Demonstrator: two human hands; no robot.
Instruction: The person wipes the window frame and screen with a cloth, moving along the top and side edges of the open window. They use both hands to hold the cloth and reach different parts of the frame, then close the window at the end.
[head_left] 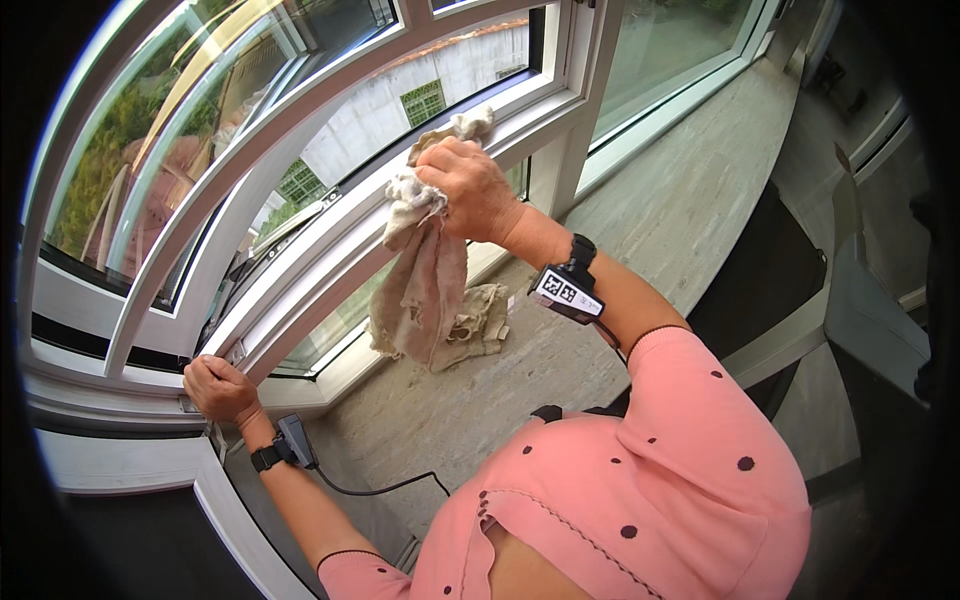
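My right hand (474, 190) is closed around a crumpled, greyish cleaning rag (428, 285) at the white window frame (345, 222). One end of the rag bunches up above my fist, and the rest hangs down over the frame's inner edge. Lower left, my left hand (222, 389) is closed against the frame's bottom corner; its fingertips are turned away, so whether it grips the frame's edge is hidden. Behind the hanging rag, a second bunched cloth (480, 322) lies on the sill.
An opened window sash (150, 330) tilts outward at the left, joined by a metal stay (290, 232). Below the frame runs a wide stone-patterned sill (560, 350). A cable (380, 491) trails from the device on my left wrist. A grey chair-like object (870, 300) stands at the right.
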